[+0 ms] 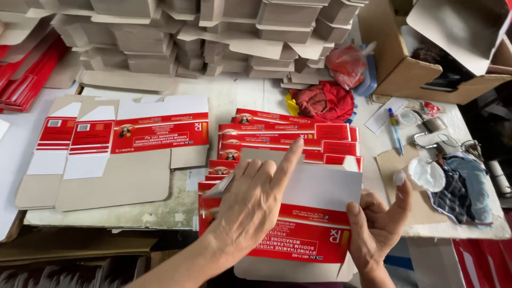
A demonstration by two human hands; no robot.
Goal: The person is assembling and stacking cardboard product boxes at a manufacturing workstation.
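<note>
A pale worktop (224,101) fills most of the view, its near edge chipped and worn. Along its far side runs a big heap of folded grey boxes (202,37), stacked several layers deep. At the far right stands an open brown carton (405,69) with its flaps up. On the left of the worktop lie flat blanks (122,149), red and white on the printed side and grey on the flaps, spread side by side. In the middle a fanned pile of red blanks (288,136) lies overlapping, each one showing a strip of red and white.

Nearest the camera, over the worktop's front edge, is the blank in hand (312,224), red with white print and a white panel folded up. The left hand (253,205) lies on top of it, fingers together and bent, the index finger stretched out and pressing along the grey flap at the fold. The right hand (376,224) pinches the blank's right edge between thumb and fingers; its index finger points up and carries a white dab on the tip.

Behind the pile sits a crumpled red cloth (322,101), and beyond it a red plastic bag (346,64). To the right lie a checked cloth (461,189), a small white dish (426,173) on a piece of card just beside the right hand, a blue pen (394,130), and a few small metal items too cluttered to tell apart.
</note>
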